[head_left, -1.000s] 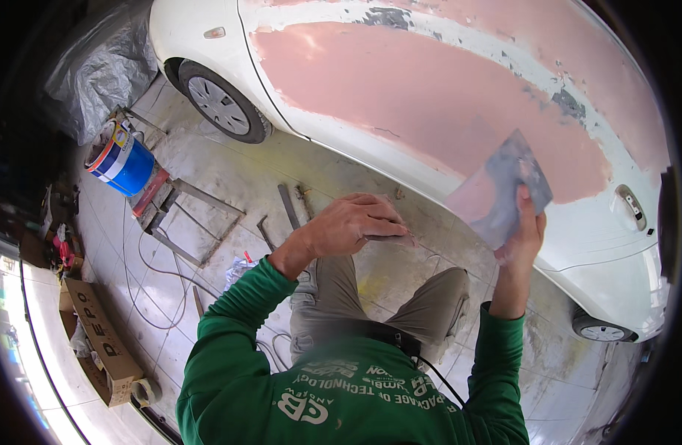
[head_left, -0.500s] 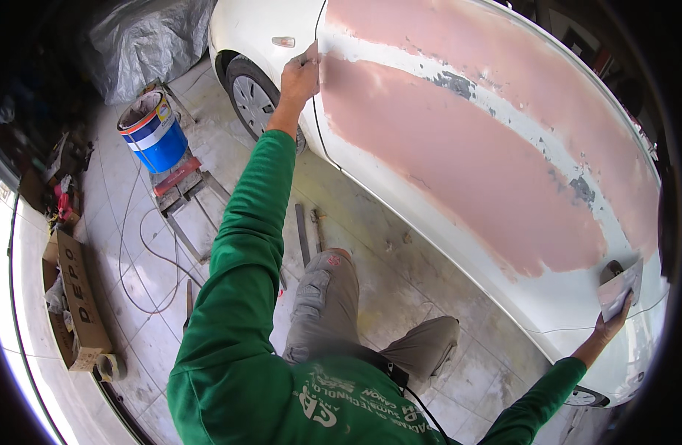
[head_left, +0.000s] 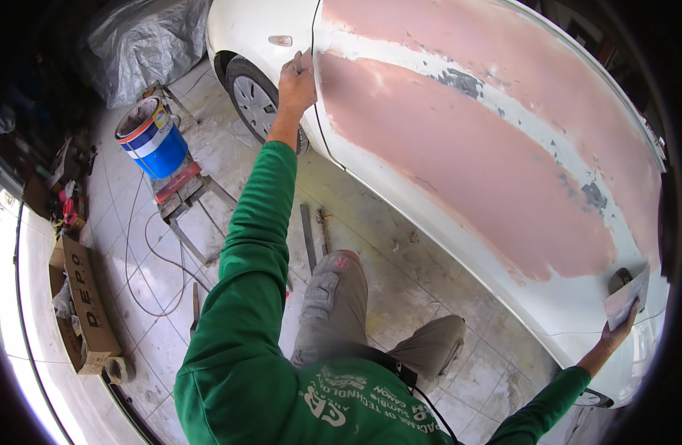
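My left hand (head_left: 296, 81) is raised at the seam along the left edge of the white car's door (head_left: 445, 163), closed on a thin, flat scraper (head_left: 307, 61) held against the panel edge. Pink filler covers much of the door, crossed by a pale band with grey patches. At the lower right my right hand (head_left: 617, 330) grips a flat, filler-smeared board (head_left: 623, 298) beside the dark door handle (head_left: 619, 279), partly overlapping it. I cannot tell whether the board touches the car.
A blue paint bucket (head_left: 156, 148) stands on a low metal stool (head_left: 185, 185) at left. Loose metal strips (head_left: 307, 237) and a hose lie on the tiled floor. A cardboard box (head_left: 85, 304) and crumpled silver sheet (head_left: 144, 44) are at left, the wheel (head_left: 256, 100) beyond my left arm.
Since a second ago my left hand has risen to the door's edge and my right hand has moved right and down with the board. In the last half second both barely moved.
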`<act>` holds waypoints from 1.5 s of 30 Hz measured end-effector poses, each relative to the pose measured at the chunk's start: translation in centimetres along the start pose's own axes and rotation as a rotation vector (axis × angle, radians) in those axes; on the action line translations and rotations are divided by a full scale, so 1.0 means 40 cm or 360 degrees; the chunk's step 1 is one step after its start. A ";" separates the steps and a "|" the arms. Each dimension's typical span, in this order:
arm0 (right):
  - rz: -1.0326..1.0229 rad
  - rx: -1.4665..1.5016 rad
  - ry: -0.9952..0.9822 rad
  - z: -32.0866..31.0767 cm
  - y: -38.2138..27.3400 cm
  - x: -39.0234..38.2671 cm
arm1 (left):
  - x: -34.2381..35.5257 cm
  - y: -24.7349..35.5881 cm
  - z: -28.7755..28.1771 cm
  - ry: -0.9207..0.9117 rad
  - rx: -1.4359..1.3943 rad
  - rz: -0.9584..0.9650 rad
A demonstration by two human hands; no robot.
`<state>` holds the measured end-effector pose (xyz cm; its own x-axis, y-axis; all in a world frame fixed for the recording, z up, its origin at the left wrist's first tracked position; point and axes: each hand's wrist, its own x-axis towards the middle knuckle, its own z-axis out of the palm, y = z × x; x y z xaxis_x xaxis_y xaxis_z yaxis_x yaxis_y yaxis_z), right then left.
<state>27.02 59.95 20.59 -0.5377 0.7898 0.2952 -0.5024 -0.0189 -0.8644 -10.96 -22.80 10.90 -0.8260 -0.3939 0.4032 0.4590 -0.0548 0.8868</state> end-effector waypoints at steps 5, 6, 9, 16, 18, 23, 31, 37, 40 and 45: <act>-0.0035 -0.0043 0.0048 0.001 0.015 -0.006 | 0.066 -0.027 0.010 -0.0152 0.0087 -0.0101; -0.0015 -0.0044 0.0051 0.011 0.025 -0.006 | 0.073 -0.041 0.009 -0.0084 0.0186 -0.0031; -0.0007 -0.0064 0.0055 0.002 0.003 -0.014 | -0.024 -0.044 0.135 0.0228 0.0600 0.0385; 0.0005 -0.0098 0.0033 -0.014 -0.009 -0.006 | -0.287 0.049 0.260 -0.0108 0.0791 0.0581; -0.0011 -0.0115 0.0052 -0.025 -0.019 -0.011 | -0.306 0.057 0.225 -0.0481 0.0450 0.0553; -0.0029 -0.0052 0.0032 -0.038 0.007 0.035 | -0.045 -0.085 -0.010 -0.0077 0.0204 0.0201; -0.0065 0.0004 0.0027 -0.070 0.015 0.046 | -0.028 -0.107 0.103 0.0277 0.0369 0.0313; -0.0057 0.0033 0.0108 -0.046 0.009 0.024 | -0.342 -0.071 0.278 0.0144 0.0761 0.0834; -0.0062 -0.0039 0.0097 -0.069 -0.014 0.026 | -0.378 -0.108 0.218 -0.0257 0.0381 0.0522; -0.0055 -0.0070 0.0092 -0.068 -0.011 0.030 | -0.172 -0.153 0.058 0.0154 -0.0490 -0.0129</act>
<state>28.45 62.57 20.21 -0.4801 0.8235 0.3022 -0.4890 0.0348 -0.8716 -8.86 -17.63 3.24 -0.8357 -0.4616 0.2974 0.4824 -0.3583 0.7993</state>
